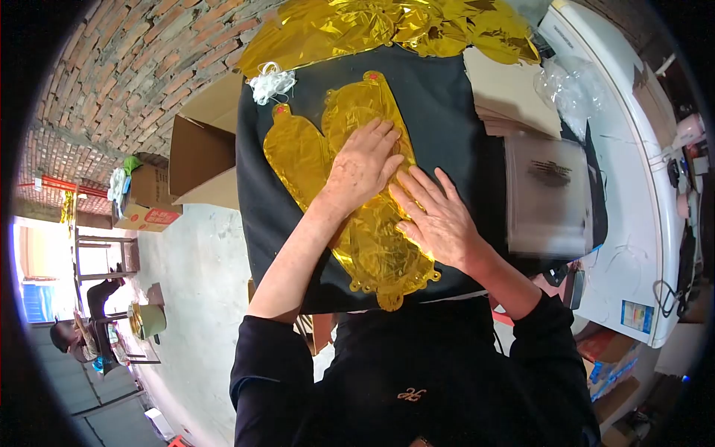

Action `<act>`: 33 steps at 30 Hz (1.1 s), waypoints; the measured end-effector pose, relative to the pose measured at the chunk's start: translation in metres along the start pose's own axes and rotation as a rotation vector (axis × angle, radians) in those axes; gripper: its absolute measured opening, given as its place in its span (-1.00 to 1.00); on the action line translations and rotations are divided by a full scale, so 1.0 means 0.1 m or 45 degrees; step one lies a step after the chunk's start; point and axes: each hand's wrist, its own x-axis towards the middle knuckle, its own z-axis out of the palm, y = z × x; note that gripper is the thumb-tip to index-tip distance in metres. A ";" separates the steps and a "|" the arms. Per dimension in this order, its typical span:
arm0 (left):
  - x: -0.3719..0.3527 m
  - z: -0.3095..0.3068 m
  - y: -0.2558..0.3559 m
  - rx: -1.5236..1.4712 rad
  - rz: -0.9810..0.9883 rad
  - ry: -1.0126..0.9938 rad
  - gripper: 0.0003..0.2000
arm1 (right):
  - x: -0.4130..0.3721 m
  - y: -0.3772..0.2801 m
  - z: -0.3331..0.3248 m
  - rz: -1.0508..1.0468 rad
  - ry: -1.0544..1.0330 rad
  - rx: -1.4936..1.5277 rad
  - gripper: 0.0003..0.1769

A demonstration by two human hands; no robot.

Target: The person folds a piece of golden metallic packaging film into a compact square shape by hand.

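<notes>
Flat, uninflated gold foil balloons (380, 238) lie overlapped on a black cloth (439, 97). A rounded lobe (294, 149) with a red-marked tab sticks out at their left. My left hand (363, 165) rests palm down on the upper middle of the foil, its fingers stretched out and holding nothing. Just to its right, my right hand (439, 220) lies over the foil's right edge with fingers spread. Small ringed tabs show along the balloon's near end. What lies under both palms is hidden.
More gold foil (335, 33) is heaped along the far edge beside a bundle of white string (271, 82). To the right are brown cardboard sheets (510, 89) and a stack of clear plastic bags (550, 194). A white appliance (633, 186) stands beyond. Another person (78, 335) sits far left.
</notes>
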 end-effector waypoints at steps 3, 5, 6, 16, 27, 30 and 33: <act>0.05 0.00 0.00 0.004 0.004 0.015 -0.53 | 0.00 0.00 0.01 0.003 0.025 0.027 -0.29; 0.07 -0.01 0.02 -0.008 0.031 0.020 -0.52 | 0.00 0.00 0.00 0.002 0.033 0.055 -0.27; 0.08 -0.01 0.03 -0.012 0.042 0.023 -0.52 | 0.01 0.00 0.00 -0.001 0.037 0.071 -0.25; 0.04 0.11 -0.04 0.108 0.046 -0.161 -0.50 | 0.00 0.00 0.03 0.006 0.058 0.039 -0.26; 0.03 0.15 -0.07 0.140 0.067 -0.148 -0.51 | -0.32 -0.16 -0.10 0.000 -0.101 0.079 -0.11; 0.03 0.14 -0.06 0.139 0.079 -0.127 -0.51 | -0.53 -0.27 -0.25 0.010 -0.181 0.124 -0.08; 0.03 0.14 -0.06 0.155 0.084 -0.116 -0.51 | -0.76 -0.38 -0.33 0.015 -0.240 0.125 -0.05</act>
